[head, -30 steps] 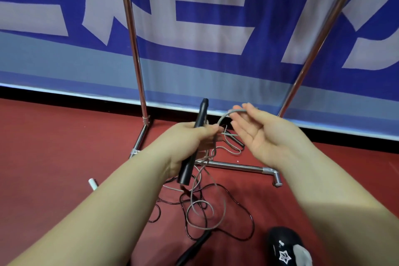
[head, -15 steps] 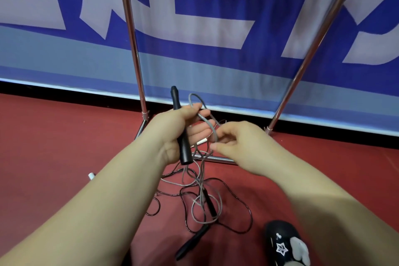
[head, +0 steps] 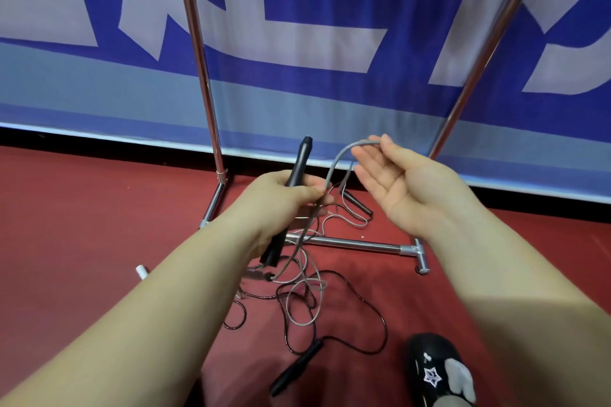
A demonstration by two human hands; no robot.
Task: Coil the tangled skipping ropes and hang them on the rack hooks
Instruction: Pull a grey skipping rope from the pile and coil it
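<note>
In front of rack base (head: 357,244): coiling.
Left hand (head: 281,198): grips black handle (head: 291,198).
Right hand (head: 400,188): spread, grey rope (head: 334,168) over fingertips.
Advice: keep loops even.

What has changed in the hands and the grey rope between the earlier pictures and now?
Half a second ago the right hand was curled close to the left hand. Now it has moved away to the right and opened, palm up, drawing out a new loop of the grey rope over its fingertips. The left hand grips the black handle as before, and the tangled ropes lie on the red floor unchanged.
</note>
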